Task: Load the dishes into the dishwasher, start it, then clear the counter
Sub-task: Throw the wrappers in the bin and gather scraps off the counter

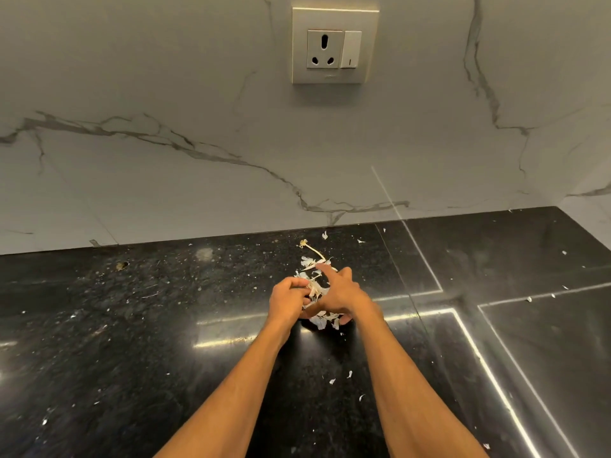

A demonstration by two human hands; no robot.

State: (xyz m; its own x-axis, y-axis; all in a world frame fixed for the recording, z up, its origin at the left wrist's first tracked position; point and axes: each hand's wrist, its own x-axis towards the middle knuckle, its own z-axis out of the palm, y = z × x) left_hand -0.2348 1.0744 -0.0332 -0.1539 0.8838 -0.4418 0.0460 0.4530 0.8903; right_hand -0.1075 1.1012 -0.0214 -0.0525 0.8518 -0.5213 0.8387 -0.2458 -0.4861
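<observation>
A heap of white garlic peels (314,287) lies on the black granite counter (132,325), near the wall. My left hand (287,300) is curled at the heap's left side, its fingers closed on some peels. My right hand (340,292) lies over the heap from the right, index finger stretched toward the far peels, more peels showing beneath its palm. A dry garlic stem (310,247) lies just beyond the heap.
Loose peel scraps dot the counter, some near my forearms (340,378) and some at the right (529,299). A small brown scrap (121,266) lies at the back left. The marble backsplash carries a wall socket with switch (334,45).
</observation>
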